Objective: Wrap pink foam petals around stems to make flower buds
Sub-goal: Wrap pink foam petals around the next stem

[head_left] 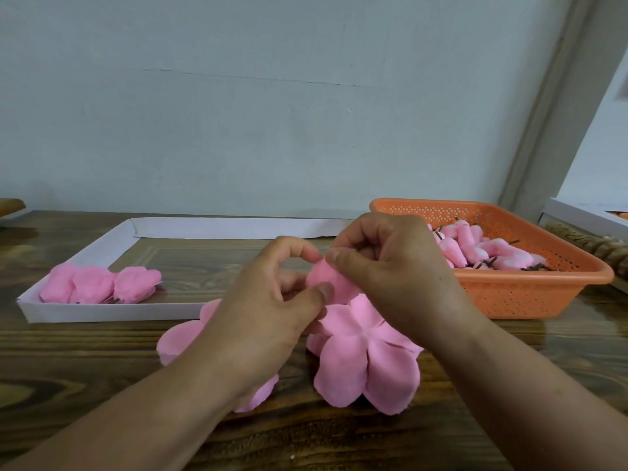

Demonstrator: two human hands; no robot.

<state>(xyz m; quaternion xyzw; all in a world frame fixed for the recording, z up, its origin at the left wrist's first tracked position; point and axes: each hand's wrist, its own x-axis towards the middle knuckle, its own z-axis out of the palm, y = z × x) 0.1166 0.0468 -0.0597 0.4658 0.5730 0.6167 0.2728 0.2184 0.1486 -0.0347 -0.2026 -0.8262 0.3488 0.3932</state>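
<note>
Both hands meet over the middle of the wooden table point(102, 351) around one pink foam bud point(328, 282). My left hand point(268, 307) pinches it from the left with thumb and forefinger. My right hand point(390, 266) pinches its top from the right. Whatever stem is inside stays hidden by the foam and fingers. Below the hands lies a flat pink petal piece point(367, 365) with several lobes. A second pink petal piece point(180, 338) sits partly under my left wrist.
An orange perforated basket point(530, 294) at the right holds several pink buds with dark stems point(475, 248). A shallow white paper tray point(112, 312) at the left holds three wrapped pink flowers point(102, 285). A wall stands close behind the table.
</note>
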